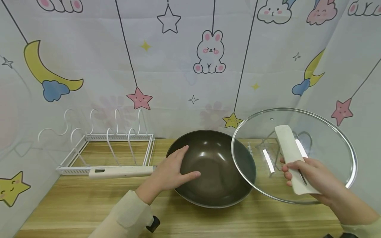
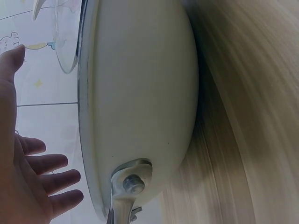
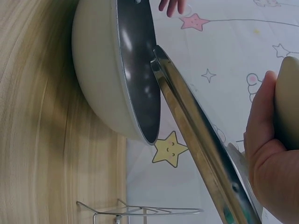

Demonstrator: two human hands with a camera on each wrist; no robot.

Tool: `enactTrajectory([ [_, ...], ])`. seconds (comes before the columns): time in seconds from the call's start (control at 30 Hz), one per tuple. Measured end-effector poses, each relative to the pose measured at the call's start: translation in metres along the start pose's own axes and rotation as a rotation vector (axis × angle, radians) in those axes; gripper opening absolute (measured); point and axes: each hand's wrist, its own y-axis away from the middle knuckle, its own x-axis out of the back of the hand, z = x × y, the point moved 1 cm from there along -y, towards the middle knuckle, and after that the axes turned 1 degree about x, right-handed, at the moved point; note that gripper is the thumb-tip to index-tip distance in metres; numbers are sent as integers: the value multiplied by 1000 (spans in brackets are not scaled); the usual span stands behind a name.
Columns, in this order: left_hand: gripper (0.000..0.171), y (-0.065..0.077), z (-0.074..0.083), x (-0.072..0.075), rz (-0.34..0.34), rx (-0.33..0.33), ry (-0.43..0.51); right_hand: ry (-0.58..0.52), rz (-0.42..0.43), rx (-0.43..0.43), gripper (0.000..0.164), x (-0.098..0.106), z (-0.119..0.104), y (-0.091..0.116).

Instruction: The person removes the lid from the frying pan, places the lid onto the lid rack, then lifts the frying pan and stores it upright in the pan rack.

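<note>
- The left hand [image 1: 174,170] is over the left side of the pan [image 1: 208,178]; its grip is loose and empty, with thumb and fingers spread apart.
- In the left wrist view, that hand's fingertips are beside the pan's rim, near the metal bracket [image 2: 133,184] that joins the handle to the wall.
- The right hand [image 1: 311,177] has its grip closed around the cream handle [image 1: 287,142] of the glass lid [image 1: 324,142].
- The lid is tilted, off to the right of the pan, with its metal rim overlapping the pan's right side in the head view; whether they touch, I cannot tell.
- The pan sits upright on the wood-grain worktop [image 1: 190,221], dark inside and cream outside, its long pale handle [image 1: 125,171] pointing left.
- A white rack [image 1: 72,171] with wavy wires stands to the left of the pan, its front rail partly behind the pan's handle.
- A thin wire stand [image 3: 140,214] is at the right, seen through the glass from the head camera.
- Behind the worktop is a white backdrop [image 1: 178,66] printed with stars, moons, clouds and rabbits.
- A pale sleeve [image 1: 119,218] covers the left forearm.
</note>
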Motion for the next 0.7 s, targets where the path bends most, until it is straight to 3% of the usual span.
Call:
enactTrajectory([
  [0.7,99,0,3,1,-10,4,10,4,-2,2,21,2,0,2],
])
